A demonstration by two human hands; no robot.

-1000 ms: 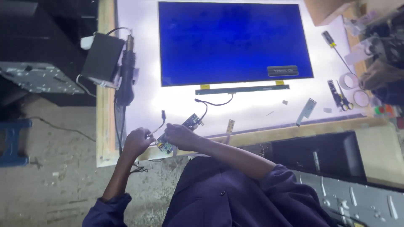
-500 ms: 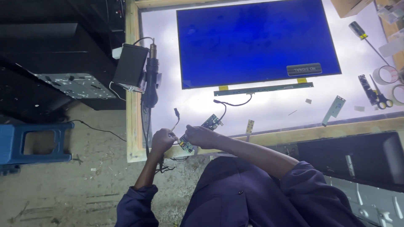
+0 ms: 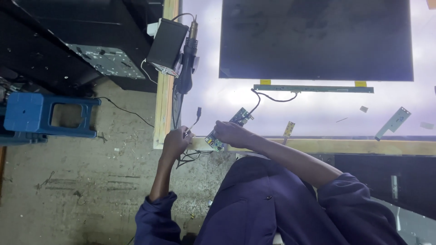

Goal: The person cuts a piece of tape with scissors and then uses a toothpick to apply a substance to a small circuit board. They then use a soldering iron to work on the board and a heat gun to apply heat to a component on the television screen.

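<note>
Wooden frame (image 3: 160, 104) is showing pale, planed grain. Dark screen panel (image 3: 315, 38) is looking glossy; lit table surface (image 3: 318, 113) smooth. Blue stool (image 3: 45, 119) is appearing matt plastic. Floor (image 3: 81, 190) is looking rough concrete. Sleeves (image 3: 154, 218) are showing soft cloth.

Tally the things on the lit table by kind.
Display panel: 1
Long driver strip: 1
Green circuit board under the right hand: 1
Loose small board strip: 1
Hot-air tool: 1
Black box: 1
Total: 6
</note>
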